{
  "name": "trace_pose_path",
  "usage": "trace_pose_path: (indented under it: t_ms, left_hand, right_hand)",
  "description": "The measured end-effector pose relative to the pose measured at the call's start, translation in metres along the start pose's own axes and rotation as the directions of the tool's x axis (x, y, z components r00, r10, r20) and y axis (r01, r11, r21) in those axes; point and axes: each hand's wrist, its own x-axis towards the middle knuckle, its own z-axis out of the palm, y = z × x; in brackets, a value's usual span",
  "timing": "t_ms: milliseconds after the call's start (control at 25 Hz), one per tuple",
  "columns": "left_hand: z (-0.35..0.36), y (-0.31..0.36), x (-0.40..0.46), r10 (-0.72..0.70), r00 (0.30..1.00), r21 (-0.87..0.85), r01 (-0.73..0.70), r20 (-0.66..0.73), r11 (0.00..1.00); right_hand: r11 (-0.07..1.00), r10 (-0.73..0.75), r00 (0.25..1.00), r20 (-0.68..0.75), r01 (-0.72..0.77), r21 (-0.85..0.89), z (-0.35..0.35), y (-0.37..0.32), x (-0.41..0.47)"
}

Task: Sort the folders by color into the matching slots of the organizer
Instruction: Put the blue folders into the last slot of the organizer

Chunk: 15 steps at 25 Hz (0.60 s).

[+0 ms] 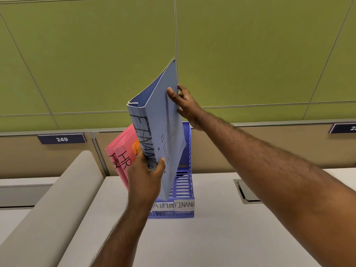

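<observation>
Blue folders (161,135) marked FINANCE: held tilted over organizer (185,187) at desk's back edge | left hand (144,180) grips spine end, right hand (185,103) pinches top, likely steering toward FINANCE slot | pink HR folders (120,158) already slotted

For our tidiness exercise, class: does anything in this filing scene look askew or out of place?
Yes. The blue folder marked FINANCE leans, tilted, over the organizer, held by the left hand and the right hand, its top corner flared open. The pink folders marked HR lean leftward rather than standing upright.
</observation>
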Motion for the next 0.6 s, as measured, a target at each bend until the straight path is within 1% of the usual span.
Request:
trace_pose_path:
  t_ms: [120,240,600]
  left_hand:
    - [0.015,-0.004,0.009,0.004,1.000,0.001,-0.004,-0.008,1.000]
    - [0.029,-0.011,0.016,0.004,1.000,0.003,-0.004,-0.027,1.000]
    - [0.060,-0.024,0.022,-0.006,1.000,-0.022,0.006,-0.006,1.000]
  right_hand:
    - [0.999,0.016,0.999,-0.039,-0.015,0.040,-0.004,0.011,0.009]
    - [0.999,0.030,0.998,-0.059,-0.028,0.043,-0.006,0.021,0.014]
    - [0.998,0.061,0.996,-0.071,-0.059,0.035,-0.016,0.053,0.017]
